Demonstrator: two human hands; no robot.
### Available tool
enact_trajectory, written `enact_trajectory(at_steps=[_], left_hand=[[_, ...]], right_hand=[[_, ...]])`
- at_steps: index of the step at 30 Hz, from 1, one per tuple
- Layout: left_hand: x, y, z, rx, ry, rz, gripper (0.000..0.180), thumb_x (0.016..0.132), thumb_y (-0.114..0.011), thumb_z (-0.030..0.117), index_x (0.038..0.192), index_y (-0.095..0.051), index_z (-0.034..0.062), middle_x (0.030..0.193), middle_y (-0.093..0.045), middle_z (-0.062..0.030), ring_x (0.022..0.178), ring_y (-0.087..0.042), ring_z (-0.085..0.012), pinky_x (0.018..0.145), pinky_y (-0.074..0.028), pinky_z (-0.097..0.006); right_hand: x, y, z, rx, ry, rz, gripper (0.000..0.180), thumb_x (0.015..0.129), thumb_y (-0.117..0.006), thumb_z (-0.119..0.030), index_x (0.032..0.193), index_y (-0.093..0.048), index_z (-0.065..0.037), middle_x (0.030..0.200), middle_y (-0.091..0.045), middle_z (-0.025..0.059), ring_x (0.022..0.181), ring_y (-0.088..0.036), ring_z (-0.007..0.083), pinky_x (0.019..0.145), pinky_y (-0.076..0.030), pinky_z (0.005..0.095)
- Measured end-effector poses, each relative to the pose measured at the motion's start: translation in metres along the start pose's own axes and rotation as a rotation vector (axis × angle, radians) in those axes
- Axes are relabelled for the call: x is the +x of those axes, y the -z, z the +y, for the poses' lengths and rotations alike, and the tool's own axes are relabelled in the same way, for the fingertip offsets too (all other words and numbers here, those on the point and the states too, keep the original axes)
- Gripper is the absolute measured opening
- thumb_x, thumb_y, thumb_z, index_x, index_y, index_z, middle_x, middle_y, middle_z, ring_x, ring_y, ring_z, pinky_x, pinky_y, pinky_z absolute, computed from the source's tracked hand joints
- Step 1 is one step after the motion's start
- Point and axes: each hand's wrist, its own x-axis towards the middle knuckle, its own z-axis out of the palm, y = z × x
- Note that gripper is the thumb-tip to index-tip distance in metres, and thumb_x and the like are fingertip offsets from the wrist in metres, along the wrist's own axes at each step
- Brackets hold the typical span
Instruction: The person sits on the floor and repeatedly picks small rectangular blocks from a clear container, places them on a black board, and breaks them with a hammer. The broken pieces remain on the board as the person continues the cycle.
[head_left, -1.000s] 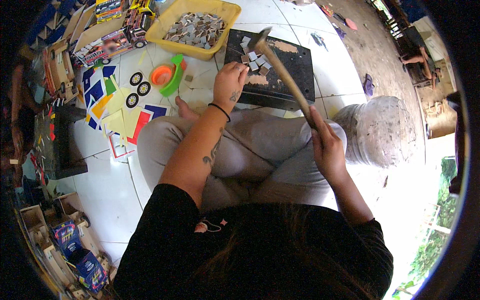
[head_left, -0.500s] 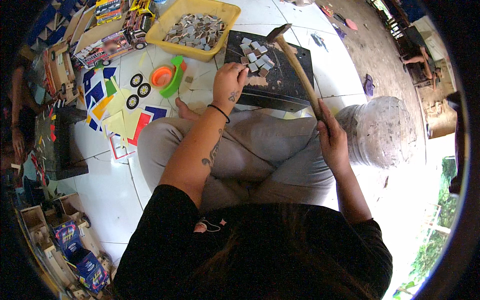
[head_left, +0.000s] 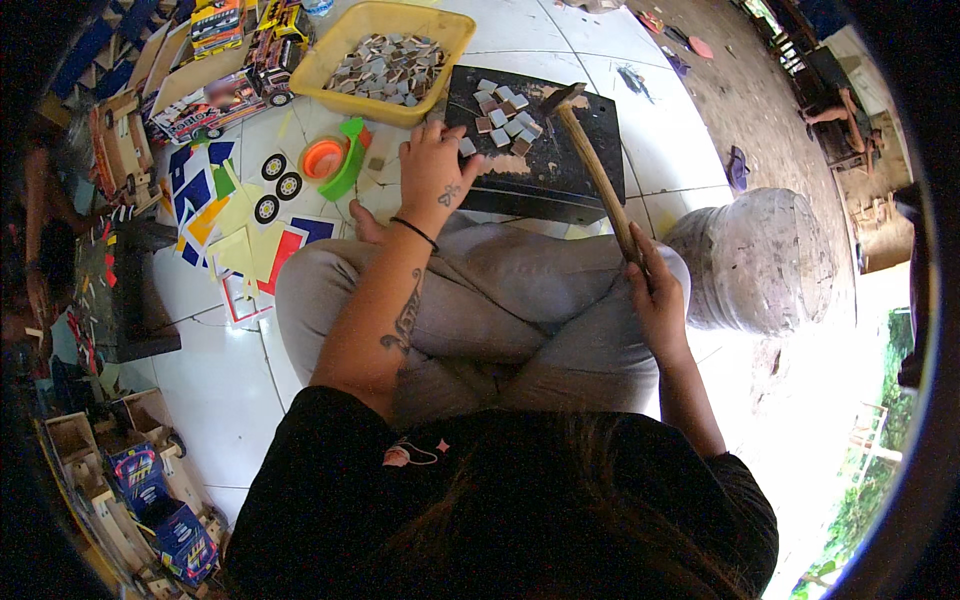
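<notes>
My left hand (head_left: 433, 172) is over the left edge of a low black box (head_left: 585, 150), fingers and thumb apart. By its fingertips lies a single small square tile (head_left: 467, 147); I see no grip on it. A loose group of similar small tiles (head_left: 488, 103), grey and brown, covers part of the box top. My right hand (head_left: 656, 298) is closed round the lower wooden handle of a hammer (head_left: 597, 175). The dark hammer head is low over the box, just right of the tiles; whether it touches the surface I cannot tell.
A yellow basin (head_left: 312, 72) full of small tiles stands behind my left hand. Coloured paper sheets (head_left: 233, 255), black wheels (head_left: 288, 184) and a green-and-orange tape dispenser (head_left: 345, 165) lie left. Toy trucks (head_left: 205, 105) sit at far left. A whitish rounded container (head_left: 755, 262) stands right.
My left hand has shifted left and its fingers have spread from a pinch, leaving one tile beside them. The hammer head has come down toward the box, and my right hand has lowered slightly.
</notes>
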Motion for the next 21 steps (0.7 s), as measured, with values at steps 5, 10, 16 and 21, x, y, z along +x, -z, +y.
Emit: enact_trajectory(at_steps=[5, 10, 16, 21], left_hand=[[0.001, 0.006, -0.010, -0.054, 0.057, -0.247, 0.022, 0.074, -0.068, 0.017, 0.094, -0.063, 0.0104, 0.094, -0.056, -0.0076, 0.095, -0.051, -0.0263, 0.078, -0.038, -0.042], [0.005, 0.007, -0.014, -0.069, 0.042, -0.367, 0.021, 0.074, -0.067, 0.014, 0.094, -0.064, 0.0105, 0.096, -0.056, -0.0085, 0.091, -0.055, -0.0259, 0.078, -0.040, -0.042], [0.002, 0.007, -0.007, -0.204, -0.113, -0.289, 0.025, 0.074, -0.069, 0.018, 0.097, -0.065, 0.0109, 0.101, -0.055, -0.0082, 0.096, -0.054, -0.0278, 0.083, -0.042, -0.042], [0.005, -0.001, -0.007, -0.389, -0.020, -0.252, 0.025, 0.075, -0.069, 0.007, 0.100, -0.066, 0.0094, 0.086, -0.061, -0.0062, 0.083, -0.059, -0.0277, 0.076, -0.047, -0.036]], right_hand=[[-0.002, -0.008, -0.011, -0.012, -0.026, -0.105, 0.046, 0.091, -0.051, -0.002, 0.136, -0.044, -0.008, 0.116, -0.060, 0.0195, 0.105, -0.059, 0.0231, 0.090, -0.044, 0.0318], [-0.004, -0.017, -0.018, -0.073, -0.048, -0.168, 0.045, 0.091, -0.051, -0.003, 0.135, -0.044, -0.007, 0.117, -0.060, 0.0208, 0.106, -0.060, 0.0261, 0.090, -0.045, 0.0334], [-0.003, -0.020, -0.016, -0.026, -0.005, -0.118, 0.044, 0.091, -0.051, -0.004, 0.134, -0.044, -0.006, 0.115, -0.060, 0.0214, 0.105, -0.061, 0.0262, 0.089, -0.044, 0.0323], [-0.003, -0.017, -0.017, -0.006, -0.020, -0.098, 0.043, 0.091, -0.051, -0.005, 0.134, -0.044, -0.006, 0.113, -0.061, 0.0211, 0.102, -0.061, 0.0246, 0.088, -0.045, 0.0321]])
